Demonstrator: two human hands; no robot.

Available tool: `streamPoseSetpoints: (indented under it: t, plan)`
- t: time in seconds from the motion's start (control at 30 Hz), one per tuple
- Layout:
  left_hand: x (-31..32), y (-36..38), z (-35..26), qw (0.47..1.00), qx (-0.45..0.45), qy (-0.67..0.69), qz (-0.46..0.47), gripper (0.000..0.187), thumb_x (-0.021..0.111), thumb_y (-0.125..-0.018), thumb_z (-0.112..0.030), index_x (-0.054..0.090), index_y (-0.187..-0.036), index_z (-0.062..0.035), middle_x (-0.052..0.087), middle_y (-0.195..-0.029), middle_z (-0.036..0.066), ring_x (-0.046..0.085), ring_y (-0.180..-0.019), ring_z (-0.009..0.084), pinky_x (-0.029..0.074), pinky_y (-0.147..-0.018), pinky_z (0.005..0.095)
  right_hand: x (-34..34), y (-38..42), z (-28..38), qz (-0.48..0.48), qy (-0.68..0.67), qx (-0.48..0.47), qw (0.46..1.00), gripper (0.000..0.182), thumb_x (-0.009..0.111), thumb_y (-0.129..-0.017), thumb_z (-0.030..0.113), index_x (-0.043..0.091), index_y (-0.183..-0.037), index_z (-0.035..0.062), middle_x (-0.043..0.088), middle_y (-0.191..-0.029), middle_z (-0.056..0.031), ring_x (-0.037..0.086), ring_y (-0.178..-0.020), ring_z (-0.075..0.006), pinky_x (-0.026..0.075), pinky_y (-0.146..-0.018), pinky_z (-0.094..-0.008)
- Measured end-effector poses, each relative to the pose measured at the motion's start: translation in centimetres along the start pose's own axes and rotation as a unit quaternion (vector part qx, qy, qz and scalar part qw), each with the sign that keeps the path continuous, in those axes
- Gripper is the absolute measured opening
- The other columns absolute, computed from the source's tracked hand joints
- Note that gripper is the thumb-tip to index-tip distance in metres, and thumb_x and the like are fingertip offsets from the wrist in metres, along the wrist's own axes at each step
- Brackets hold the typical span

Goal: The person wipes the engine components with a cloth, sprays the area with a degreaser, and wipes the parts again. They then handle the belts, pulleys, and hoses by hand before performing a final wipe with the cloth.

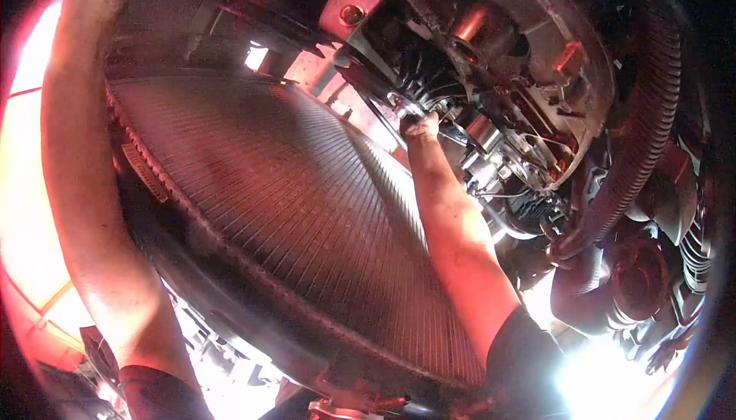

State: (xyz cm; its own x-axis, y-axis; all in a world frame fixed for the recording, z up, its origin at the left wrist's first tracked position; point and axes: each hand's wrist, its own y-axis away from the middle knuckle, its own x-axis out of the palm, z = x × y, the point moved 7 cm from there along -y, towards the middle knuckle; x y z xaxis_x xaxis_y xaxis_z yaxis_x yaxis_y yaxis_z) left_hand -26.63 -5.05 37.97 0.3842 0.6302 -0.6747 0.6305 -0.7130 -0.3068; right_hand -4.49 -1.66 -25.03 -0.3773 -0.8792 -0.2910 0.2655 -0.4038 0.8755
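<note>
My right arm reaches up through the middle of the view, beside a large finned radiator core [307, 190]. At its end, my right hand [421, 126] looks closed, small in the view, at a shiny metal part [406, 104] among the engine components. What exactly the fingers grip is too small to make out. Along the left side my left forearm [80, 129] stretches upward, and its hand is beyond the top edge. To the right of my right hand sits a metal cylinder [481, 130].
A thick ribbed hose [644, 129] curves down the right side. Above the engine parts is a broad curved shroud [594, 52]. A reddish bracket with a round hole [353, 6] is at the top. At lower right a dark shape resembles another person [640, 278].
</note>
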Motion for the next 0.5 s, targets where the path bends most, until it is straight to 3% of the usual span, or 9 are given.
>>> streamPoseSetpoints:
  t: [0.1,0.23,0.3,0.33,0.37,0.4,0.47,0.5]
  plan:
    - [-0.1,0.2,-0.1,1.0,0.018,0.012,0.014,0.036,0.048,-0.108,-0.018,0.051,-0.141,-0.0038,0.066,-0.131,0.012,0.065,-0.113,0.0187,0.053,-0.099,0.0308,-1.4,4.0,4.1,0.012,-0.095,-0.168,0.981,0.058,0.06,-0.095,0.053,0.062,-0.135,0.0098,0.067,-0.135,-0.0072,0.065,-0.118,-0.0206,0.052,-0.101,-0.032]
    - [0.4,0.3,-1.3,0.986,0.048,-0.161,-0.014,0.037,0.05,-0.108,-0.019,0.051,-0.142,-0.0028,0.067,-0.13,0.01,0.065,-0.116,0.0188,0.054,-0.098,0.0313,-2.2,7.1,6.4,0.002,-0.077,-0.335,0.939,0.046,0.058,-0.094,0.038,0.066,-0.126,0.0061,0.069,-0.128,-0.0136,0.067,-0.116,-0.0255,0.054,-0.096,-0.0344]
    - [0.1,0.3,-1.5,0.986,0.001,-0.166,-0.018,0.037,0.051,-0.108,-0.019,0.053,-0.14,-0.0021,0.067,-0.13,0.01,0.065,-0.117,0.0191,0.054,-0.097,0.0314,-2.0,7.2,6.6,-0.004,-0.026,-0.434,0.9,0.04,0.058,-0.094,0.031,0.069,-0.121,0.0042,0.07,-0.125,-0.0167,0.067,-0.115,-0.028,0.055,-0.094,-0.0356]
    - [0.0,0.3,-1.6,0.983,-0.002,-0.182,-0.015,0.037,0.052,-0.108,-0.019,0.054,-0.14,-0.0018,0.067,-0.13,0.01,0.065,-0.116,0.0196,0.054,-0.097,0.0314,-1.9,6.6,5.5,-0.006,0.056,-0.435,0.899,0.037,0.057,-0.093,0.027,0.07,-0.119,0.0032,0.07,-0.124,-0.0183,0.068,-0.115,-0.0292,0.056,-0.093,-0.0362]
    - [0.0,0.3,-1.6,0.98,-0.004,-0.197,-0.012,0.036,0.052,-0.108,-0.019,0.055,-0.139,-0.0016,0.067,-0.13,0.011,0.066,-0.116,0.0202,0.054,-0.097,0.0315,2.2,-5.3,-1.4,-0.04,0.303,-0.331,0.893,0.032,0.058,-0.091,0.023,0.072,-0.111,0.0034,0.072,-0.116,-0.0198,0.07,-0.107,-0.0312,0.057,-0.087,-0.037]
    - [-0.3,0.0,-1.7,0.967,0.03,-0.253,-0.013,0.035,0.052,-0.108,-0.019,0.056,-0.138,-0.0015,0.067,-0.13,0.012,0.066,-0.114,0.021,0.054,-0.097,0.0315,2.7,-4.1,-1.5,0.041,0.525,-0.373,0.764,0.03,0.06,-0.09,0.025,0.071,-0.108,0.0033,0.074,-0.106,-0.0195,0.072,-0.101,-0.0331,0.057,-0.085,-0.039]
    - [-2.0,-2.0,1.2,0.975,0.041,-0.215,-0.038,0.035,0.053,-0.108,-0.02,0.058,-0.136,-0.0016,0.067,-0.131,0.014,0.066,-0.114,0.0223,0.054,-0.098,0.0321,0.5,-2.0,-3.2,-0.045,0.305,-0.468,0.828,0.029,0.059,-0.091,0.024,0.07,-0.107,0.0027,0.074,-0.098,-0.0187,0.073,-0.095,-0.0345,0.057,-0.086,-0.0412]
    - [-3.0,-4.6,5.4,0.991,0.017,-0.118,-0.061,0.034,0.053,-0.108,-0.021,0.059,-0.135,-0.0018,0.066,-0.131,0.015,0.066,-0.114,0.0227,0.054,-0.098,0.0327,0.9,-2.3,-5.4,-0.024,0.37,-0.439,0.818,0.029,0.057,-0.093,0.024,0.07,-0.107,0.003,0.074,-0.099,-0.0181,0.072,-0.095,-0.035,0.057,-0.087,-0.0429]
